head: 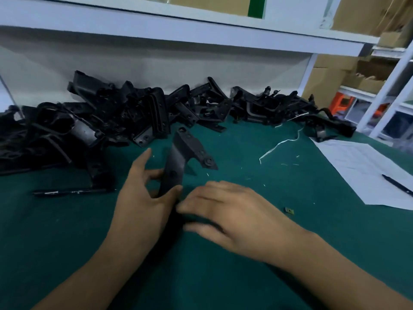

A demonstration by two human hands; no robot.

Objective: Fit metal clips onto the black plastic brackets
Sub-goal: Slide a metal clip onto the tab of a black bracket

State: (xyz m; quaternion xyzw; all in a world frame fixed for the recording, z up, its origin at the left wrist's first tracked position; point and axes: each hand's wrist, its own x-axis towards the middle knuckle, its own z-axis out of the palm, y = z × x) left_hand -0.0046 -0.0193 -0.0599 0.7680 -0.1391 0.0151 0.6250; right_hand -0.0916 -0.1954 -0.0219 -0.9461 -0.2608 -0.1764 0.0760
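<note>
Left hand (145,198) pinches the bracket (178,162); right hand's (232,211) grip blurred.

Two pens (73,192); one clip (289,210) (brackets uncountable)

Single head-worn wide-angle view, forward and down, close over the green table (245,142).

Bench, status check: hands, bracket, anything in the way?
Left hand grips bracket, held upright. Right hand at its lower end, blurred; grip unclear. One loose metal clip on mat to the right. Nothing blocking.
</note>
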